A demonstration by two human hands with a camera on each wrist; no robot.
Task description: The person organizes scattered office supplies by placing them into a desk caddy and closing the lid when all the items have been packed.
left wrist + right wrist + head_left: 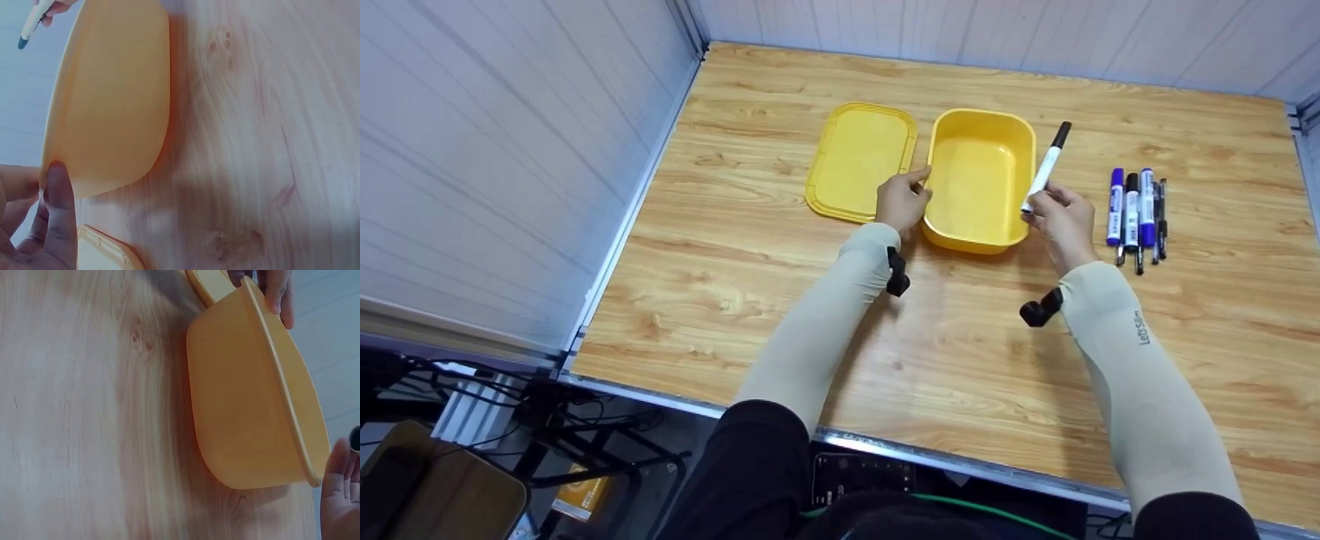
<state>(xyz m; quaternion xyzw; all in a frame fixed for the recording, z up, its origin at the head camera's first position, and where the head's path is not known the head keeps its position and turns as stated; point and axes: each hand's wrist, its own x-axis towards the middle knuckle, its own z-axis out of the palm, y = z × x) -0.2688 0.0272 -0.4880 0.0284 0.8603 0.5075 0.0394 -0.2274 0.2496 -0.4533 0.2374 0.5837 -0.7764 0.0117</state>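
A yellow plastic box (pixel 976 246) stands upright on the wooden table, its inside bare. At its left rim my left hand (pixel 901 201) pinches the wall; in the left wrist view the thumb (pixel 58 194) presses the outer side near a rounded corner. Between the fingers of my right hand (pixel 1063 221) is a white marker (pixel 1045 171) with a black cap, tilted cap-end up and away, just right of the box's right rim. Left of the box lies its flat yellow lid (pixel 859 161), close to the left hand.
Right of my right hand lies a group of several markers (pixel 1131 214) and thin pens (pixel 1162 217), side by side. Pale panels rise along the left side (pixel 510 150) and back (pixel 960 37) of the table. A metal edge (pixel 930 454) runs along its front.
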